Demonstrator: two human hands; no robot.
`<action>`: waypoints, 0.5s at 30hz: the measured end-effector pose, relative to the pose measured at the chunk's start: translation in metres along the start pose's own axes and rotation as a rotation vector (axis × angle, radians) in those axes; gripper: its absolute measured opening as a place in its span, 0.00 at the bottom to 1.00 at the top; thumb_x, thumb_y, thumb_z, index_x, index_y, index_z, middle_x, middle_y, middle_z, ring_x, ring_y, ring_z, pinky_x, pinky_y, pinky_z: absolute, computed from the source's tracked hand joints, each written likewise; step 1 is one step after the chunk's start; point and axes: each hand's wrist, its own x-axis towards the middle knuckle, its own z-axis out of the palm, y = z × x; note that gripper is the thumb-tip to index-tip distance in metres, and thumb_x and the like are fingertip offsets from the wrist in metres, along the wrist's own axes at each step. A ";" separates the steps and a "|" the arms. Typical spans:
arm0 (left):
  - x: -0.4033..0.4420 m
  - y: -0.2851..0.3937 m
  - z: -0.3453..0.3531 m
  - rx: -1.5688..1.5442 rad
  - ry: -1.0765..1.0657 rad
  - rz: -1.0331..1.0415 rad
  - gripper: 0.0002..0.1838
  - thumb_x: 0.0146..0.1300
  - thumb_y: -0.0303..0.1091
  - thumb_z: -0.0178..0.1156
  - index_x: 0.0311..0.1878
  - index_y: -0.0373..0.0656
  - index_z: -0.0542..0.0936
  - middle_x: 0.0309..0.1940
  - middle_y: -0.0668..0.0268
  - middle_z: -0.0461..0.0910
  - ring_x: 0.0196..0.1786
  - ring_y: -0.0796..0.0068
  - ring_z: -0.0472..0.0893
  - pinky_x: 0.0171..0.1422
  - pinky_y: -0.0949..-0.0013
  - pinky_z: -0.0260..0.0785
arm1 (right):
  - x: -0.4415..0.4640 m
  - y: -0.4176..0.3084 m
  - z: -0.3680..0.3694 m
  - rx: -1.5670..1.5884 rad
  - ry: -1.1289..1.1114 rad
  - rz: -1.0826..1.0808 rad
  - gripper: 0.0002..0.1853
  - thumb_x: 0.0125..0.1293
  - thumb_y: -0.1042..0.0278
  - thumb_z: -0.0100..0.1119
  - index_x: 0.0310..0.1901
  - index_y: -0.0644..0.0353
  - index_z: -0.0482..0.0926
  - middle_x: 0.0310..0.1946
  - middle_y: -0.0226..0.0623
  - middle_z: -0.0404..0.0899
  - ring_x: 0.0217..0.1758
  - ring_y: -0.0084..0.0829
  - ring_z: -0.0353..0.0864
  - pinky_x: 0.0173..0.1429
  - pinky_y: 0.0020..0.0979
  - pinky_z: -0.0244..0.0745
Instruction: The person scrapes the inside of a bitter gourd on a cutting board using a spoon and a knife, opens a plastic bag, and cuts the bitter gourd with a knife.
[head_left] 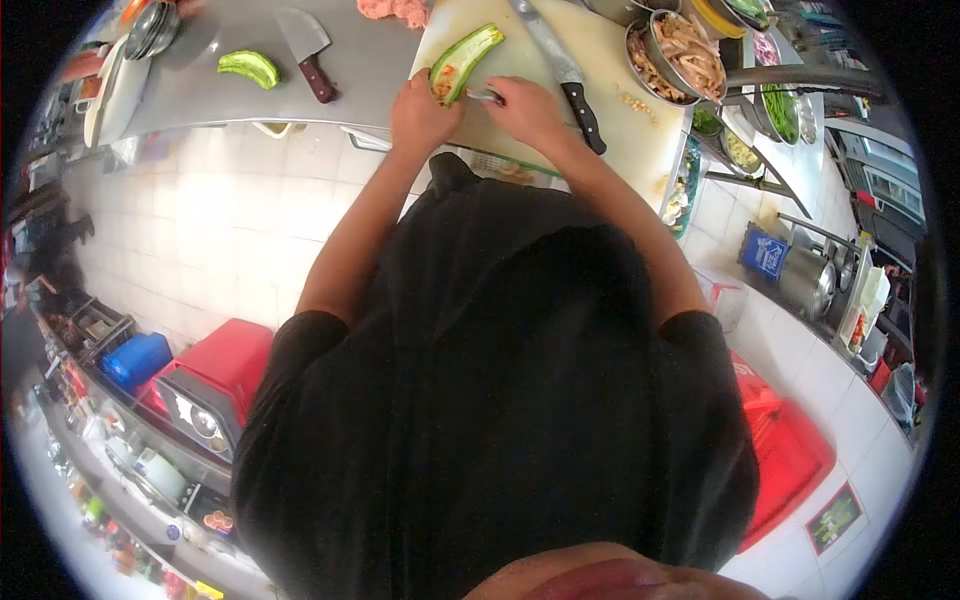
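Observation:
My left hand point(424, 115) is closed around the lower end of a halved bitter melon point(470, 58), cut side up, with orange seeds and pulp in its hollow near my fingers. In my right hand point(525, 110) is a small metal utensil, perhaps a spoon point(482, 95), its tip pointing at the melon's near end. Both hands are over the pale cutting board point(615, 145). Just right of my right hand, a long knife with a black handle point(583, 118) lies on the board. Another bitter melon half point(248, 68) lies on the steel counter, cut side hidden.
A cleaver point(303, 45) with a brown handle rests on the steel counter point(210, 100). Pink minced meat point(395, 10) sits behind the board. Metal bowls of sliced meat point(690, 50) stand at the right, near scattered pale bits point(638, 103). A red bin point(785, 460) is behind me.

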 end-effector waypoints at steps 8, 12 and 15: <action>-0.002 -0.016 -0.014 -0.187 0.021 -0.102 0.35 0.45 0.42 0.68 0.57 0.35 0.74 0.43 0.47 0.83 0.47 0.51 0.83 0.54 0.57 0.75 | 0.013 -0.014 0.004 0.034 0.049 -0.113 0.08 0.57 0.65 0.57 0.37 0.56 0.79 0.34 0.41 0.81 0.40 0.48 0.80 0.43 0.45 0.75; -0.007 -0.036 -0.009 -0.449 -0.056 -0.162 0.34 0.45 0.38 0.68 0.56 0.33 0.73 0.42 0.47 0.82 0.45 0.52 0.84 0.52 0.60 0.75 | -0.020 0.027 -0.014 0.212 0.284 0.033 0.09 0.60 0.63 0.63 0.38 0.57 0.82 0.31 0.41 0.83 0.33 0.37 0.83 0.38 0.34 0.77; -0.015 -0.037 -0.008 -0.510 -0.057 -0.166 0.32 0.47 0.35 0.68 0.57 0.33 0.72 0.40 0.52 0.82 0.40 0.61 0.83 0.46 0.63 0.76 | -0.070 0.034 -0.088 0.235 0.459 0.325 0.12 0.62 0.60 0.65 0.38 0.61 0.82 0.25 0.40 0.83 0.27 0.30 0.82 0.34 0.32 0.76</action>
